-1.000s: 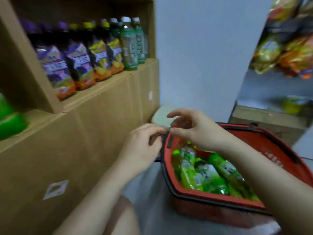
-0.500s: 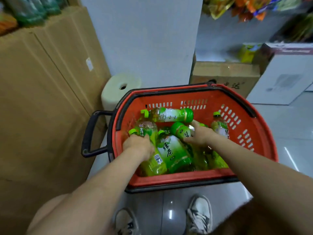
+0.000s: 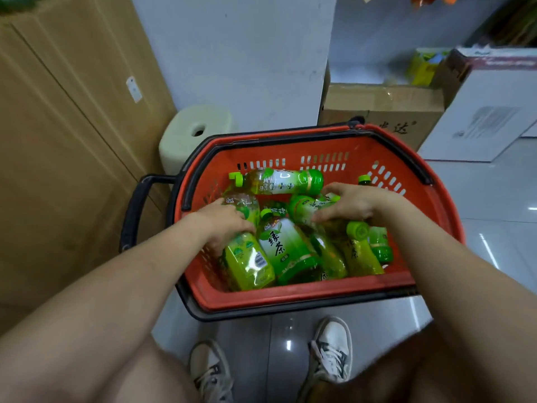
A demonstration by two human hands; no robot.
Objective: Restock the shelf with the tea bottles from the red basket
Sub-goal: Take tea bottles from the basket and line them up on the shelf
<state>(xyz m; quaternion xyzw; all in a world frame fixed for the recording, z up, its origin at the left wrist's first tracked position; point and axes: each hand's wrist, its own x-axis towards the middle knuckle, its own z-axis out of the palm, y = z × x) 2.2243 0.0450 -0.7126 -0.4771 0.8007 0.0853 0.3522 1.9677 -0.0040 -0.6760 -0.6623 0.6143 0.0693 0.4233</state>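
Observation:
A red basket (image 3: 308,295) with black rim and handles stands on the floor in front of my feet. Several green tea bottles lie jumbled inside it. My left hand (image 3: 223,225) is down in the basket's left side, fingers wrapped round a tea bottle (image 3: 247,257) with a yellow-green label. My right hand (image 3: 351,205) lies over another bottle (image 3: 305,207) near the middle, fingers curled onto it. One bottle (image 3: 279,181) lies crosswise at the back of the basket. The shelf is out of view apart from a blurred green edge at the top left.
A brown cardboard shelf unit (image 3: 66,141) rises at the left. A pale plastic stool (image 3: 197,132) sits behind the basket by the white wall. A cardboard box (image 3: 383,109) and a white box (image 3: 488,120) stand at the back right. My shoes (image 3: 331,350) rest on glossy tiles.
A second ago both hands were at the basket's rim and the shelf was in view. The view dropped to the basket and both hands went in among the bottles, where they stay.

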